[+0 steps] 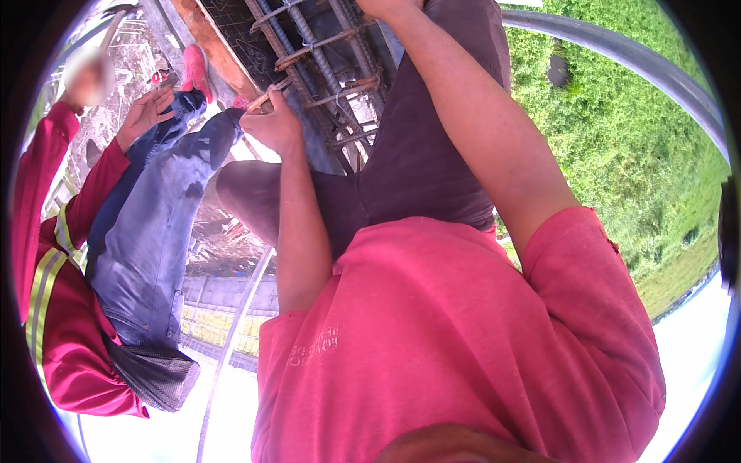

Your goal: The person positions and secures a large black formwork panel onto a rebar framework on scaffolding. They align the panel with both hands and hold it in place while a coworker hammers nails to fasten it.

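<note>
Rebar cage (328, 73) lies ahead of the person's knees, ribbed bars crossed by rusty stirrups. Left hand (272, 123) is closed, pinching at a stirrup where it meets a bar, seemingly steadying that joint. Right hand (384, 8) reaches the cage's far end, mostly cut off, so its grip cannot be told. A co-worker's open hand (145, 114) rests nearby

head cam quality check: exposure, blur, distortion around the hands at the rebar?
Head view: harsh sunlight, lower edge and bottom-left blown white; left hand sharp on the rusty rebar cage; right hand cut by the top rim; strong fisheye bends the grey pipe; co-worker's hand soft near the rim.
</note>
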`<state>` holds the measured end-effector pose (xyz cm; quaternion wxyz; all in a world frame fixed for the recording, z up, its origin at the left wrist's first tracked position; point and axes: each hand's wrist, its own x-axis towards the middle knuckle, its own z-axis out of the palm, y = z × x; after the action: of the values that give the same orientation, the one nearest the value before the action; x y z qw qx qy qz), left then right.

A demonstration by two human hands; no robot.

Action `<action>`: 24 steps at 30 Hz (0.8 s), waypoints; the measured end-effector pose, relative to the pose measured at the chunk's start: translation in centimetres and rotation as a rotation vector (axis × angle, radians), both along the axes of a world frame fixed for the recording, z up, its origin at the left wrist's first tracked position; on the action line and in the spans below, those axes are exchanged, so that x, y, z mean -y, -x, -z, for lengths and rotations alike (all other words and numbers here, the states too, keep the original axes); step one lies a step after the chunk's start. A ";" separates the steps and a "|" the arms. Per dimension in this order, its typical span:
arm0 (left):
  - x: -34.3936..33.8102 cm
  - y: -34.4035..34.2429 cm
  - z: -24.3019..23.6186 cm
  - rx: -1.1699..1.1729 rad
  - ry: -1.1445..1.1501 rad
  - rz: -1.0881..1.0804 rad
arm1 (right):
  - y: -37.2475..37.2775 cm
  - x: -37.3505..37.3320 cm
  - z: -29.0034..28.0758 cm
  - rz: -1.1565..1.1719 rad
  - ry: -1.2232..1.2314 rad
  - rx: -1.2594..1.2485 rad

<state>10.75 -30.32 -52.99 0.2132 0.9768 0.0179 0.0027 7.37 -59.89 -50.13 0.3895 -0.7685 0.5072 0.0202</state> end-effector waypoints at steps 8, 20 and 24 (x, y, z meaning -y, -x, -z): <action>-0.1 0.3 0.1 0.014 0.014 0.010 | 0.3 -0.2 -0.1 0.010 0.021 0.018; 0.5 -0.4 -0.2 -0.028 -0.020 0.002 | -0.5 0.3 0.1 0.018 -0.008 -0.016; 0.0 0.4 -0.2 0.022 -0.008 0.032 | 0.3 0.1 -0.2 0.010 -0.048 -0.012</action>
<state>10.38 -30.31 -52.84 0.2094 0.9778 0.0001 0.0103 7.11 -59.95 -49.91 0.4049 -0.7562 0.5128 0.0351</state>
